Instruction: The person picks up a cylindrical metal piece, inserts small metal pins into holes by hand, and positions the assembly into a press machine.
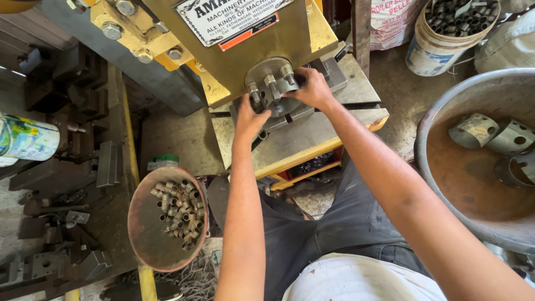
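Round die head (271, 83) boxed between both hands (249, 120), press overhanging.

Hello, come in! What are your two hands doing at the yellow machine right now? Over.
Left hand under the round bolted plate. Right hand gripping plate's edge. Rusty bowl of short tubes beside left arm. Nothing in the way.

The light is soft daylight, quite even, and seems to come from the upper right. The big basin (446, 161) shines pale along its rim, and the grey plate (312, 134) is bright. The left side with dark metal blocks (67, 100) is dim. Shadows are weak. Edges bend from a wide lens. The near arms look slightly soft.
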